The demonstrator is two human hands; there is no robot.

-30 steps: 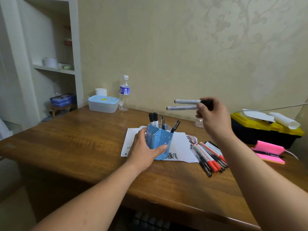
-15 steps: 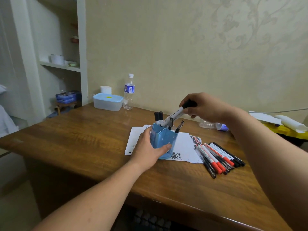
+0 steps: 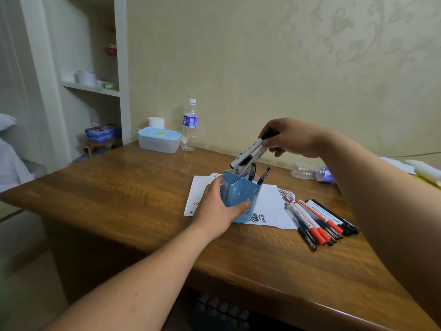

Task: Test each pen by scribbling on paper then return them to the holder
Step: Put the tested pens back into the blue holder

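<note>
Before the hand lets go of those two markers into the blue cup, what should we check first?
1. Left hand steadies the blue holder: ok.
2. Right hand grips both white markers by their black ends: ok.
3. Marker tips inside the holder's rim: one looks in, the other seems to sit at the rim; cannot tell.
4. Room among the pens already in the holder: cannot tell, the inside is hidden.
5. Holder sits flat on the scribbled paper: ok.
6. All pens returned: not ok, a pile of pens lies on the table.
</note>
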